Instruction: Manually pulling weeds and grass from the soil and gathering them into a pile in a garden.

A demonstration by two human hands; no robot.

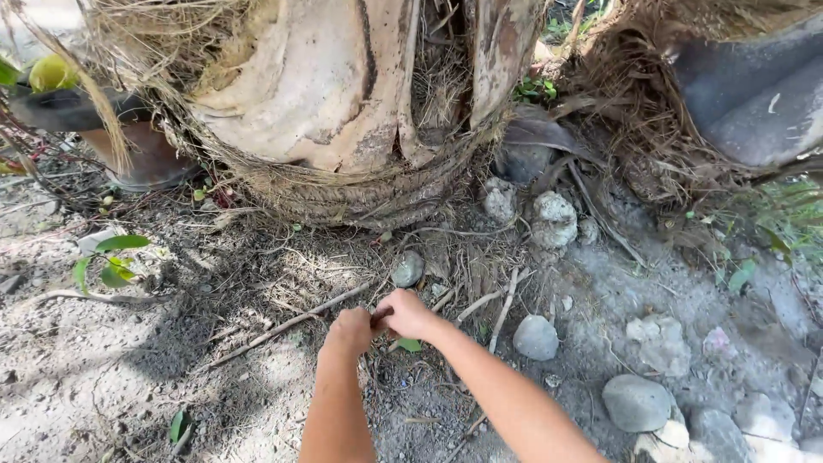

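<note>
Both hands were down on the dirt at the foot of a palm trunk (343,94), close together and nearly touching. The left hand (350,330) was clenched into a loose fist, knuckles up, and the right hand (406,314) was curled shut beside it; between them a short dark piece of twig (378,320) showed, pinched by both, though how much of it lay inside either fist could not be told. The twig sat just above the ground, in front of the trunk's fibrous base and a little below a small grey stone (407,268). A long thin stick (287,324) lay on the soil to the left, running at a slant toward the hands, and a small green leaf (410,345) lay just under the right wrist. More dry sticks (504,309) were scattered to the right, near a rounded grey stone (536,337). Further right lay a larger smooth stone (636,402), and two rough pale rocks (553,219) sat against the trunk's base. A brown pot (141,154) stood at the left by the trunk, and a small seedling with green leaves (111,261) grew from the shaded dirt below it.
</note>
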